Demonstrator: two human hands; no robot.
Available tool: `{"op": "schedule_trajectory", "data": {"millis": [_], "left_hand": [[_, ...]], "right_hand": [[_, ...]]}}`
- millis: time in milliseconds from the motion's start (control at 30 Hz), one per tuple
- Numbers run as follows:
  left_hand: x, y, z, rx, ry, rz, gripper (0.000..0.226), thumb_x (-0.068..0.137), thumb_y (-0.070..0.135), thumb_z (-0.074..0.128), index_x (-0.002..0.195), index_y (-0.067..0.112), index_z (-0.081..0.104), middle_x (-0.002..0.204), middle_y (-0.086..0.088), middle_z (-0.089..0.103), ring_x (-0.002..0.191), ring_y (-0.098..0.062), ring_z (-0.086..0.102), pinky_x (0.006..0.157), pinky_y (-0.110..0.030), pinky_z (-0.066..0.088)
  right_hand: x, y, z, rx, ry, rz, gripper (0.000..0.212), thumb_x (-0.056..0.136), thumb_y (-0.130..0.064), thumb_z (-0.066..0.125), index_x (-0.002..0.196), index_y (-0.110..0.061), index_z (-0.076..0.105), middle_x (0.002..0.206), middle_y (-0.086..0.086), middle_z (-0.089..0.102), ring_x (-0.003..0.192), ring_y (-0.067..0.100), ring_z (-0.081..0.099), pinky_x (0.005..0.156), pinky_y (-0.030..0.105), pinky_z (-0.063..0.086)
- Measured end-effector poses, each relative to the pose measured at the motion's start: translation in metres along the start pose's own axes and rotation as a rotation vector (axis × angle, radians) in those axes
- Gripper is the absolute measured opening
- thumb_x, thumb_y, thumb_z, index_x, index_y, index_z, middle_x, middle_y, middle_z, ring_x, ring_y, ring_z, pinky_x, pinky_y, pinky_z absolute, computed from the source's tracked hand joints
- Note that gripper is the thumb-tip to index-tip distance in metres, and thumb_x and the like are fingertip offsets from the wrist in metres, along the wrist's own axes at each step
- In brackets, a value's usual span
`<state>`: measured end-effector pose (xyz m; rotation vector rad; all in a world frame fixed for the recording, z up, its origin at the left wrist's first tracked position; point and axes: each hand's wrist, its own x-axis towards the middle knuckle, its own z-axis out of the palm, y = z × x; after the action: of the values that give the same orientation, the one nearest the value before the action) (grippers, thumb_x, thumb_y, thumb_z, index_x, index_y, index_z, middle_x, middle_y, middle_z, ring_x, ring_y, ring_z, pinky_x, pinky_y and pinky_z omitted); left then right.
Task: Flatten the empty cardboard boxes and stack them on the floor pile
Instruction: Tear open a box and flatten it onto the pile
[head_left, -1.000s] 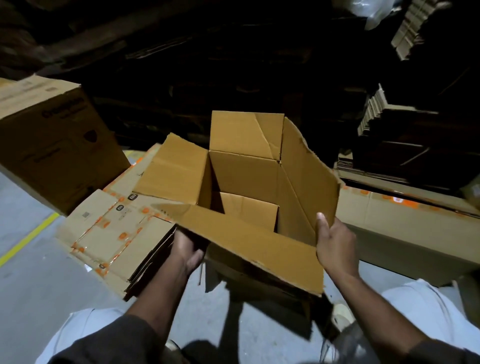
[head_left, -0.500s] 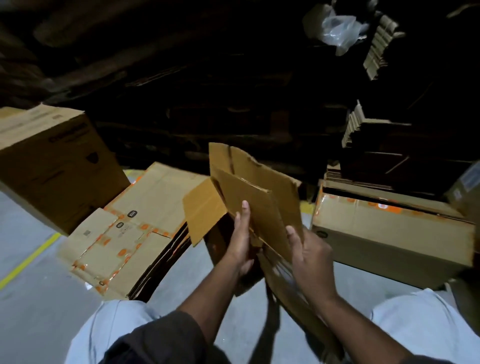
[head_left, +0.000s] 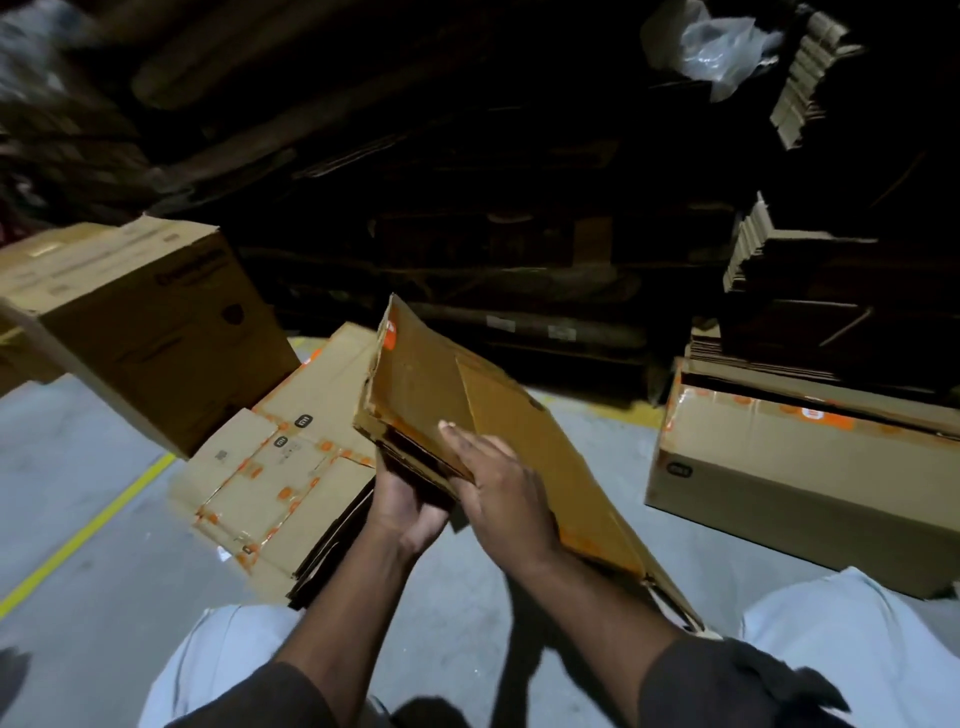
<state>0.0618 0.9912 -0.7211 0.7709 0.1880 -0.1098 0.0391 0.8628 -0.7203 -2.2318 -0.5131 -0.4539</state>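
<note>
Above the grey floor (head_left: 93, 467), I saw both hands clamp the collapsed box (head_left: 498, 441): left hand (head_left: 408, 504) beneath, right hand (head_left: 498, 483) atop; the floor pile (head_left: 291, 467) lay left.

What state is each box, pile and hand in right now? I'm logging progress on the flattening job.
Held box: collapsed nearly flat, tilted, off the floor.
Left hand: grips the held box from underneath.
Right hand: on top, fingers curled over the box's edge.
Floor pile: flattened boxes, stacked on the floor.
Brown box at left: still assembled, closed.
Taped box at right: still assembled, cardboard stacked on top.
</note>
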Motion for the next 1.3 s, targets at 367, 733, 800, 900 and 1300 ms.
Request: {"op": "schedule_trajectory", "data": {"millis": [367, 733, 800, 900, 1300], "left_hand": [[-0.034, -0.016, -0.022, 0.230, 0.543, 0.065, 0.029, 0.100, 0.028, 0.057, 0.097, 0.002, 0.069, 0.106, -0.022, 0.070, 0.104, -0.034, 0.068, 0.091, -0.043, 0.053], [-0.020, 0.058, 0.012, 0.120, 0.532, 0.224, 0.011, 0.097, 0.009, 0.049, 0.087, 0.013, 0.054, 0.094, -0.007, 0.060, 0.084, -0.021, 0.057, 0.065, -0.031, 0.052], [-0.022, 0.072, 0.017, 0.082, 0.515, 0.241, 0.013, 0.096, 0.009, 0.050, 0.084, 0.013, 0.053, 0.093, -0.008, 0.060, 0.081, -0.023, 0.058, 0.073, -0.038, 0.053], [-0.025, 0.097, 0.005, 0.005, 0.504, 0.259, 0.011, 0.096, 0.012, 0.051, 0.085, 0.015, 0.053, 0.096, -0.010, 0.060, 0.082, -0.025, 0.059, 0.074, -0.041, 0.057], [-0.012, 0.076, -0.023, 0.022, 0.527, 0.219, 0.045, 0.096, 0.016, 0.063, 0.137, 0.004, 0.048, 0.131, -0.021, 0.063, 0.116, -0.037, 0.064, 0.093, -0.057, 0.054]], "right_hand": [[-0.012, -0.007, 0.046, 0.118, -0.403, 0.025, 0.048, 0.103, -0.034, 0.048, 0.149, -0.021, 0.045, 0.152, -0.006, 0.047, 0.141, 0.010, 0.038, 0.115, 0.027, 0.033], [-0.074, 0.067, 0.000, -0.336, -0.325, 0.430, 0.088, 0.088, -0.004, 0.062, 0.159, -0.031, 0.017, 0.153, -0.007, 0.044, 0.124, 0.018, 0.055, 0.095, 0.031, 0.051], [-0.068, 0.060, 0.000, -0.311, -0.233, 0.388, 0.093, 0.081, 0.000, 0.068, 0.158, -0.030, 0.024, 0.153, -0.005, 0.046, 0.126, 0.019, 0.057, 0.093, 0.033, 0.055], [-0.055, 0.048, 0.000, -0.289, -0.127, 0.303, 0.100, 0.066, 0.012, 0.075, 0.152, -0.025, 0.041, 0.147, -0.002, 0.053, 0.129, 0.020, 0.057, 0.091, 0.037, 0.058], [0.030, -0.001, 0.021, -0.358, -0.102, 0.022, 0.088, 0.050, 0.022, 0.076, 0.131, -0.012, 0.065, 0.128, 0.005, 0.068, 0.120, 0.029, 0.064, 0.089, 0.041, 0.059]]}}
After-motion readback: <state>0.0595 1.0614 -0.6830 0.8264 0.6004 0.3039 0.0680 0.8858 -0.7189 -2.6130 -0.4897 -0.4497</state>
